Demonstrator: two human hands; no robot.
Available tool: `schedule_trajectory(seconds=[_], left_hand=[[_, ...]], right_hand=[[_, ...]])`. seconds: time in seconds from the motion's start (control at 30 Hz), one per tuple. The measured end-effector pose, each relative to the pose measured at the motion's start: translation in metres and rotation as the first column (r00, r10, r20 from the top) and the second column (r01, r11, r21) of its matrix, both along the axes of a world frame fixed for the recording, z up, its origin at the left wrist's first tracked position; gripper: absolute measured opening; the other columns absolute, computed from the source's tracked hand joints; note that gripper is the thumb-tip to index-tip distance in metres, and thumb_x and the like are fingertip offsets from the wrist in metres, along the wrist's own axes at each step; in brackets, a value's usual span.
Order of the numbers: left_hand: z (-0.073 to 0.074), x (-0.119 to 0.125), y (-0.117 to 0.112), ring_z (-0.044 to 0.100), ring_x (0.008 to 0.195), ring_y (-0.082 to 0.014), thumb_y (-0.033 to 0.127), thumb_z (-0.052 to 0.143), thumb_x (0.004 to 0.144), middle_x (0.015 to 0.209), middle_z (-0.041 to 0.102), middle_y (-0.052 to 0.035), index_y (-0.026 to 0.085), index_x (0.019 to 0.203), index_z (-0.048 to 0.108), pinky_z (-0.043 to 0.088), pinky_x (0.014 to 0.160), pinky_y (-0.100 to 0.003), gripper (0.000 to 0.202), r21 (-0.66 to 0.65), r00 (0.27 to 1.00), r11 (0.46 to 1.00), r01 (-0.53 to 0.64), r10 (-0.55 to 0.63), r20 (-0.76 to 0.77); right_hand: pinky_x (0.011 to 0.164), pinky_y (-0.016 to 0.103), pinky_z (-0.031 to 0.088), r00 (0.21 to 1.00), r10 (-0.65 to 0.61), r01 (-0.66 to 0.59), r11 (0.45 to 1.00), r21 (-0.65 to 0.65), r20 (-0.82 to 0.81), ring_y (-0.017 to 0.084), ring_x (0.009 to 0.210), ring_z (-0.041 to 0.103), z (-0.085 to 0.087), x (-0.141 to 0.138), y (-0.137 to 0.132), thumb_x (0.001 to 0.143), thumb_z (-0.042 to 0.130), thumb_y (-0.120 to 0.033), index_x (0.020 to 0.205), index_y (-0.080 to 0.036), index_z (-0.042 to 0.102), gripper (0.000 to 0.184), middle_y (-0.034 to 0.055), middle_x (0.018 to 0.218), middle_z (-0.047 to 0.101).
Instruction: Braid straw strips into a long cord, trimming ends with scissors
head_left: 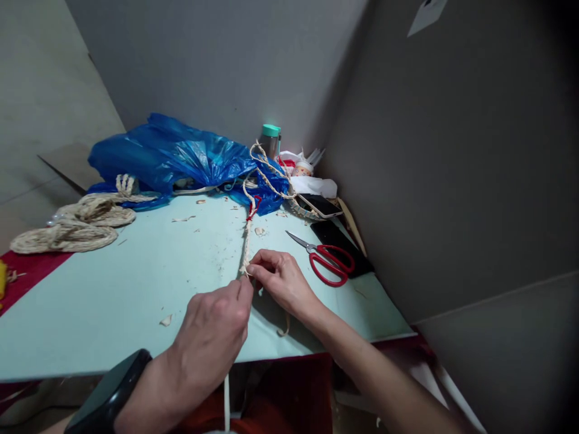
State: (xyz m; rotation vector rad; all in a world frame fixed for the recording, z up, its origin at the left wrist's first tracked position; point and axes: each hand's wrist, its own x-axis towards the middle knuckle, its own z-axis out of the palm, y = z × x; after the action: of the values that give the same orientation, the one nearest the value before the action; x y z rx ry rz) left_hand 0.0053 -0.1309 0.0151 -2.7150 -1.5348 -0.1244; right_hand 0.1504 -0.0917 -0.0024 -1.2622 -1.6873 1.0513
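Note:
A cream braided cord [246,240] runs toward me down the middle of the table, with a red tie [253,208] around its far part. At its near end my left hand [215,319] is closed on the cord, its fingertips mostly hidden behind the knuckles. My right hand [280,277] pinches the cord's strands from the right, thumb and forefinger together. One loose strand [227,401] hangs over the table's front edge below my left hand. Another strand end [284,325] curls on the table under my right wrist. Red-handled scissors [323,256] lie partly spread to the right.
A blue plastic bag [172,154] lies along the back, beside a bottle [270,141] with a green lid. Woven straw slippers [67,235] sit at the left. A phone [319,205] rests on a basket [301,210] at the back right. Grey walls [452,169] close off the back and right.

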Motion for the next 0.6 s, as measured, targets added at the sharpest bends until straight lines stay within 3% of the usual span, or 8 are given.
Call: schedule_trajectory(seconds=[0.23, 0.37, 0.47, 0.53, 0.6], left_hand=[[0.008, 0.007, -0.009, 0.071, 0.07, -0.0277, -0.01, 0.033, 0.076, 0.081, 0.071, -0.0165, 0.002, 0.115, 0.068, 0.055, 0.055, -0.034, 0.053, 0.093, 0.967, 0.987, 0.131, -0.107, -0.233], [0.001, 0.004, -0.015, 0.07, 0.068, -0.0265, -0.01, 0.038, 0.073, 0.082, 0.072, -0.0185, -0.005, 0.127, 0.059, 0.056, 0.055, -0.033, 0.058, 0.121, 0.958, 0.983, 0.138, -0.101, -0.269], [-0.005, -0.004, -0.016, 0.069, 0.073, -0.0266, -0.004, 0.044, 0.079, 0.083, 0.072, -0.016, 0.003, 0.122, 0.064, 0.056, 0.061, -0.035, 0.048, 0.122, 0.984, 0.982, 0.147, -0.133, -0.12], [-0.004, -0.014, -0.01, 0.068, 0.081, -0.0269, 0.012, 0.049, 0.087, 0.09, 0.071, -0.0137, 0.012, 0.11, 0.07, 0.055, 0.07, -0.038, 0.031, 0.078, 0.982, 0.987, 0.142, -0.151, 0.118], [0.001, -0.025, 0.003, 0.064, 0.094, -0.0265, 0.029, 0.051, 0.091, 0.1, 0.07, -0.0109, 0.02, 0.095, 0.072, 0.052, 0.082, -0.04, 0.023, -0.012, 0.913, 0.995, 0.099, -0.086, 0.398]], right_hand=[[0.056, 0.022, 0.032, 0.966, 0.044, -0.083, 0.986, -0.144, -0.256, 0.01, 0.056, 0.045, -0.004, 0.0, 0.002, 0.08, 0.063, -0.03, 0.074, -0.016, 0.06, 0.016, -0.0033, 0.061, 0.054], [0.061, 0.023, 0.038, 0.916, 0.035, -0.132, 0.967, -0.218, -0.399, 0.012, 0.062, 0.054, -0.003, -0.002, 0.002, 0.076, 0.069, -0.032, 0.077, -0.016, 0.06, 0.019, -0.0017, 0.065, 0.06], [0.065, 0.024, 0.041, 0.891, 0.038, -0.16, 0.959, -0.236, -0.452, 0.012, 0.065, 0.057, -0.002, -0.001, 0.001, 0.073, 0.073, -0.034, 0.076, -0.016, 0.059, 0.022, -0.0003, 0.067, 0.064], [0.059, 0.022, 0.038, 0.871, 0.029, -0.179, 0.948, -0.262, -0.49, 0.01, 0.06, 0.054, 0.0, 0.0, 0.001, 0.072, 0.075, -0.035, 0.076, -0.016, 0.058, 0.025, 0.0003, 0.069, 0.066], [0.049, 0.02, 0.028, 0.858, 0.007, -0.189, 0.934, -0.303, -0.513, 0.007, 0.05, 0.044, 0.002, 0.001, 0.001, 0.072, 0.075, -0.036, 0.077, -0.017, 0.057, 0.028, -0.0007, 0.067, 0.066]])
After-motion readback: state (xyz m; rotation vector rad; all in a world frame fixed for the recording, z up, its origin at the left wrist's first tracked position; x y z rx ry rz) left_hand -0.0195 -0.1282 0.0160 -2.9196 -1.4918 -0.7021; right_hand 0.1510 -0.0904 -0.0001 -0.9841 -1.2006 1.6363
